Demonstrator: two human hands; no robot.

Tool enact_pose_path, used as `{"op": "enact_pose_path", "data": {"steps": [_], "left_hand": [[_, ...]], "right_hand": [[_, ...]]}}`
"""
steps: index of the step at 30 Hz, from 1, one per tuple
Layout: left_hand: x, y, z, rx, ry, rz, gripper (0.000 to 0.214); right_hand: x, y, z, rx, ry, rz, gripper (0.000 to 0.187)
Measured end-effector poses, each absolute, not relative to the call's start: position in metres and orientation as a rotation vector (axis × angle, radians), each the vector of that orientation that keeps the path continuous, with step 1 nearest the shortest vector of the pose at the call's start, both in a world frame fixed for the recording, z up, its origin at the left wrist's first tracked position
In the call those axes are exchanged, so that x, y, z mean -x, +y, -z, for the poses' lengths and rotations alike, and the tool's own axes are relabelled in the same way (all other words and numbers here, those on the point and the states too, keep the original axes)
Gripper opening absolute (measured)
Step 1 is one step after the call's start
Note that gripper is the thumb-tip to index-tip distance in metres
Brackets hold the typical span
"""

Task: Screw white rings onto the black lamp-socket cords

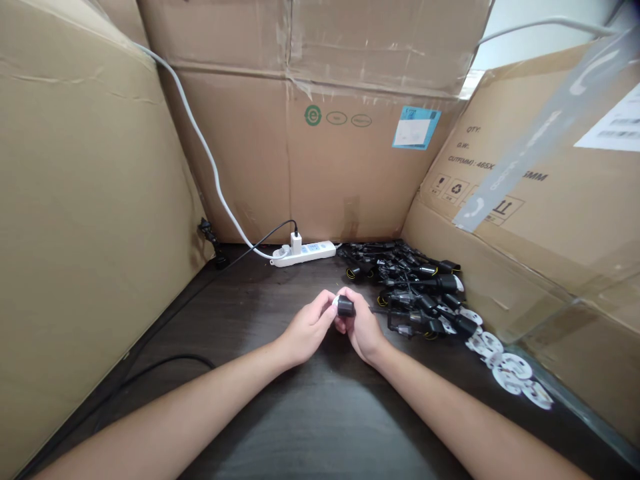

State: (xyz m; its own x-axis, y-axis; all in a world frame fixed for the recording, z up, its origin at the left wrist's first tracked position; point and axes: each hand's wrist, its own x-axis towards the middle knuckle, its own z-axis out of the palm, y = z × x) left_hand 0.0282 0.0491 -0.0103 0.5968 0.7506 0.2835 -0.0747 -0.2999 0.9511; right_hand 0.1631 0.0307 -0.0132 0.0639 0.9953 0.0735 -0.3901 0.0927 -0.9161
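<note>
Over the middle of the table, a small black cup-shaped housing [345,307] lies on its side between my two hands. My right hand [364,328] is closed around it, with its fingers curled behind and below. At its left end, where a bit of white shows, my left hand [307,327] pinches with thumb and fingertips. What the white bit is cannot be made out. A dark cable seems to run from beside my right hand toward a pile of black cabled fittings [425,287] on the right. Several white round discs [513,373] lie in front of that pile.
A white power strip [305,254] with a plugged-in white adapter [296,243] sits at the back. Its white cable [210,153] climbs the left side. A black cable [170,313] crosses the dark table [240,413]. Cardboard walls [240,147] enclose the back and sides.
</note>
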Motion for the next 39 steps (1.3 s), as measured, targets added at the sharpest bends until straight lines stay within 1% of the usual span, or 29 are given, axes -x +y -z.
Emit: {"op": "enact_pose_path", "data": {"steps": [10,17,24,32,39], "left_hand": [[-0.030,0.051,0.014,-1.611,0.537,-0.945,0.034],[-0.030,0.049,0.010,-1.574,0.533,-0.946,0.034],[-0.027,0.046,0.001,-1.719,0.610,-0.886,0.028],[-0.029,0.050,0.013,-1.660,0.583,-0.926,0.039],[-0.026,0.046,0.002,-1.754,0.578,-0.883,0.029]], "right_hand": [[-0.165,0.033,0.020,0.851,-0.944,-1.260,0.033],[-0.164,0.032,0.020,0.917,-0.987,-1.217,0.037],[-0.163,0.030,0.014,0.874,-0.891,-1.267,0.033],[-0.164,0.030,0.018,0.899,-0.973,-1.220,0.033],[-0.164,0.030,0.017,0.903,-0.932,-1.234,0.032]]}}
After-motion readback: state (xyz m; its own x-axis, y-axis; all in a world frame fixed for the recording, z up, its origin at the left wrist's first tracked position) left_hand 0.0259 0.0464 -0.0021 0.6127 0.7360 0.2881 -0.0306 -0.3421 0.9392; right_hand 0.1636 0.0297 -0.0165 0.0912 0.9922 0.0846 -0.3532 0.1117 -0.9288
